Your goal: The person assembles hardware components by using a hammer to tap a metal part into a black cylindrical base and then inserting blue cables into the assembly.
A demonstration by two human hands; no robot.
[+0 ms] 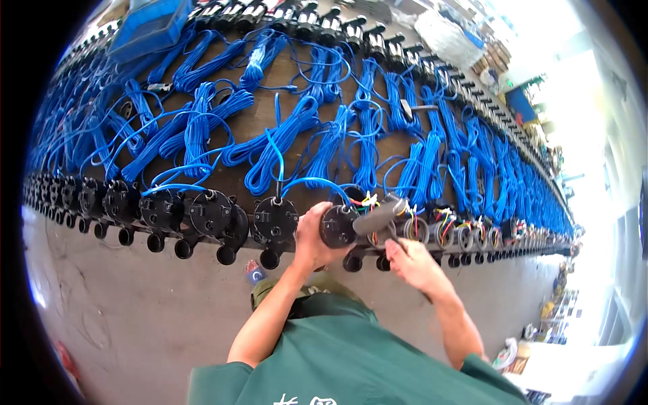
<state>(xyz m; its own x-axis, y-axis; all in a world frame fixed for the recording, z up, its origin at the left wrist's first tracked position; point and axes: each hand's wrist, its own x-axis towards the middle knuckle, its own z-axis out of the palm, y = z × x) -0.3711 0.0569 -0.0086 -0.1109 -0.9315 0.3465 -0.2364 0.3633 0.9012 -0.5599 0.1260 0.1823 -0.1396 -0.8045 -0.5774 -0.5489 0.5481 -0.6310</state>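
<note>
My left hand (312, 237) is wrapped around the side of a black round-capped pump-like unit (339, 227) at the table's near edge. Its fingers grip the unit, whose capped end faces up toward me. In my right hand (413, 264) is the handle of a grey mallet (378, 217), its handle end showing below the fist. The mallet's cylindrical head lies close beside the cap's right rim; whether they touch I cannot tell. A blue cable (316, 181) runs from the back of the held unit. Just right of the mallet, an uncapped unit (417, 231) shows coloured wires.
Capped black units (159, 210) line the near edge to the left; open ones with loose wires (443, 233) continue right. Bundled blue cables (280, 145) cover much of the brown table (236, 179). A blue crate (150, 30) stands far left, beside another row of units (354, 32).
</note>
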